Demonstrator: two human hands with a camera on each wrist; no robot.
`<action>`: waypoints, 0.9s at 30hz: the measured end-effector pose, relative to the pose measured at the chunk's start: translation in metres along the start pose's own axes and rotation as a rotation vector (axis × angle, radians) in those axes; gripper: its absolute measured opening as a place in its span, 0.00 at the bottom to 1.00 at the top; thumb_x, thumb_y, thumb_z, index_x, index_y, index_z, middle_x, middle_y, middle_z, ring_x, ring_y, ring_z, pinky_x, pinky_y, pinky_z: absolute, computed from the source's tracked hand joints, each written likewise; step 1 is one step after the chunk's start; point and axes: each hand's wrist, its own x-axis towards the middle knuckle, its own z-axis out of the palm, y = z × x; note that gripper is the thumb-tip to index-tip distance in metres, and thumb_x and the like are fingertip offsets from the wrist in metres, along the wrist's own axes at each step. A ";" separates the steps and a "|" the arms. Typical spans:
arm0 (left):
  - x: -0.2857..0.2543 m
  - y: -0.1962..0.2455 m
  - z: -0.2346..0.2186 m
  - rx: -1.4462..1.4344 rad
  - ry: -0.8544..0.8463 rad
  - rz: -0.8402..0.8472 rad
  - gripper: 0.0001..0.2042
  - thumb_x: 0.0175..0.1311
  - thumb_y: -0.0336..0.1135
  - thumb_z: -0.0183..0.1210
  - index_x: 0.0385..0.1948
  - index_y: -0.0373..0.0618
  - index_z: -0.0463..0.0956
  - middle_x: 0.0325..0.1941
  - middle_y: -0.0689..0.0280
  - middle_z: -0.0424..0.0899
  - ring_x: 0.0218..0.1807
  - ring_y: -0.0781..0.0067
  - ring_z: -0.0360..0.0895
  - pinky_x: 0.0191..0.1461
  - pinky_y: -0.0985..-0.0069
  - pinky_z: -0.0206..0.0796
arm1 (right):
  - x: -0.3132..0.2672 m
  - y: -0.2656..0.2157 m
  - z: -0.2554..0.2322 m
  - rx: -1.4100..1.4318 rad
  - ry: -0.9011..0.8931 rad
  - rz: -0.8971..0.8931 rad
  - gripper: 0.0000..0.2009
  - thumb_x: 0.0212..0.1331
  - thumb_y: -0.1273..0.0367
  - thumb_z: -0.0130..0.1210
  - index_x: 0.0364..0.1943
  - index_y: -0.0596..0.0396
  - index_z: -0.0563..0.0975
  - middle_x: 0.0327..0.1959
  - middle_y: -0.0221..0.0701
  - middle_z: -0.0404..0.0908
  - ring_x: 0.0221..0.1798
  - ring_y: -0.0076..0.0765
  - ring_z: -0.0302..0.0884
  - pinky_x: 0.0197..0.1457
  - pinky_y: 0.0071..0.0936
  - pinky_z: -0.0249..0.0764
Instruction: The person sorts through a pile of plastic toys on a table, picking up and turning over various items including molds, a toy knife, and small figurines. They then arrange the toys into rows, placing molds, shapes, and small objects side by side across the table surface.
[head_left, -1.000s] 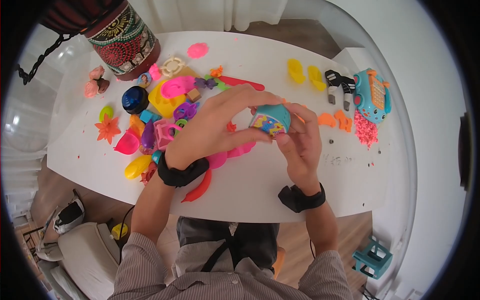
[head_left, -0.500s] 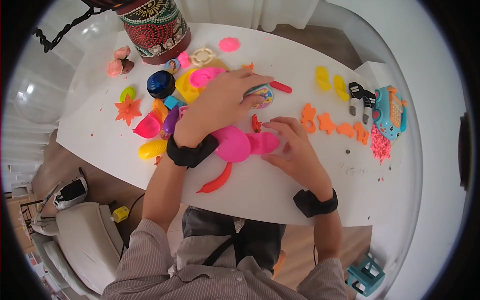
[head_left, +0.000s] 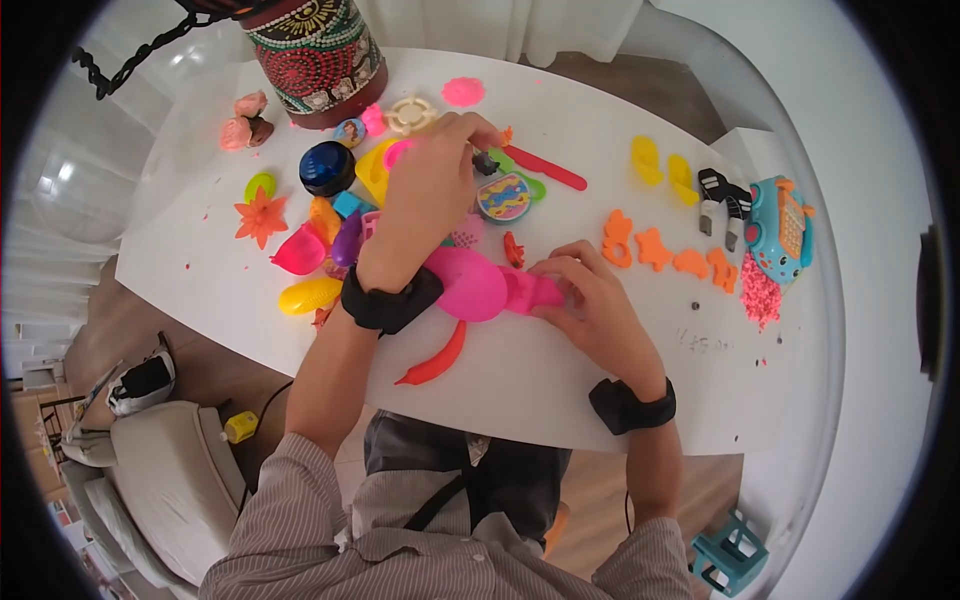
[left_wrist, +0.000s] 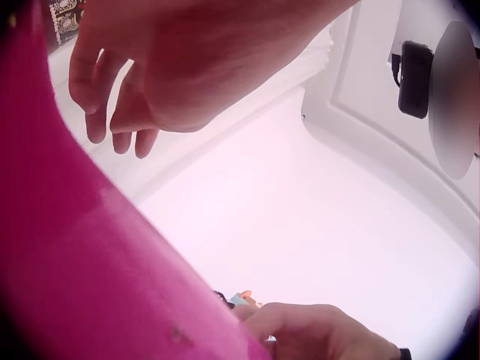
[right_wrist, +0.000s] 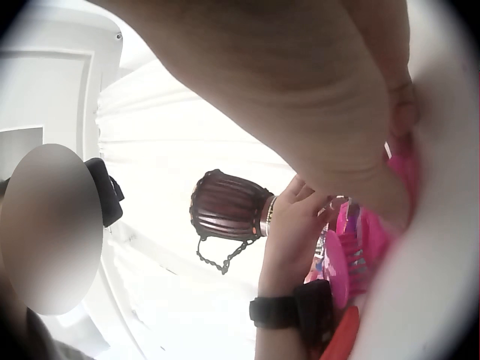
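Observation:
A bright pink plastic toy (head_left: 468, 285) with a wide rounded part and a narrower end lies near the front middle of the table. My right hand (head_left: 605, 315) pinches its narrow end between thumb and fingers. My left hand (head_left: 432, 185) hangs over the pile of toys, its wrist close above the pink toy. In the left wrist view the left hand's fingers (left_wrist: 124, 105) point loosely down and hold nothing. Just right of that hand lies a round container (head_left: 503, 197) with a colourful picture label. A small red toy (head_left: 513, 250) sits between the container and the right hand.
A red banana-shaped toy (head_left: 435, 357) lies toward the front edge. Orange cut-outs (head_left: 652, 249), yellow pieces (head_left: 646, 160) and a toy telephone (head_left: 782, 230) are on the right. A patterned drum (head_left: 318, 65) stands at back left, near a dark blue round container (head_left: 327, 168).
Both hands held the round container at first. The left hand set it down at the back middle and let go, moving left. The right hand came down and took hold of the pink toy's end.

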 end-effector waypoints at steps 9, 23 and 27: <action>-0.007 -0.003 0.007 0.068 -0.053 -0.005 0.05 0.65 0.23 0.53 0.38 0.38 0.79 0.37 0.53 0.85 0.41 0.49 0.83 0.46 0.60 0.74 | 0.002 -0.005 -0.001 0.153 -0.005 0.093 0.10 0.65 0.78 0.63 0.49 0.57 0.79 0.42 0.33 0.85 0.32 0.24 0.77 0.38 0.22 0.74; 0.003 0.006 0.006 -0.109 0.062 0.101 0.05 0.61 0.20 0.56 0.33 0.42 0.76 0.37 0.59 0.80 0.38 0.48 0.80 0.38 0.57 0.72 | -0.002 -0.026 0.016 0.095 -0.057 -0.068 0.30 0.53 0.75 0.72 0.64 0.46 0.79 0.67 0.32 0.74 0.29 0.24 0.77 0.35 0.21 0.76; 0.001 0.017 0.009 -0.176 0.038 0.166 0.05 0.59 0.19 0.56 0.31 0.43 0.75 0.37 0.61 0.80 0.36 0.50 0.81 0.36 0.60 0.72 | -0.002 -0.019 0.020 0.036 -0.086 -0.086 0.31 0.52 0.75 0.72 0.64 0.44 0.81 0.75 0.34 0.70 0.25 0.24 0.77 0.33 0.22 0.77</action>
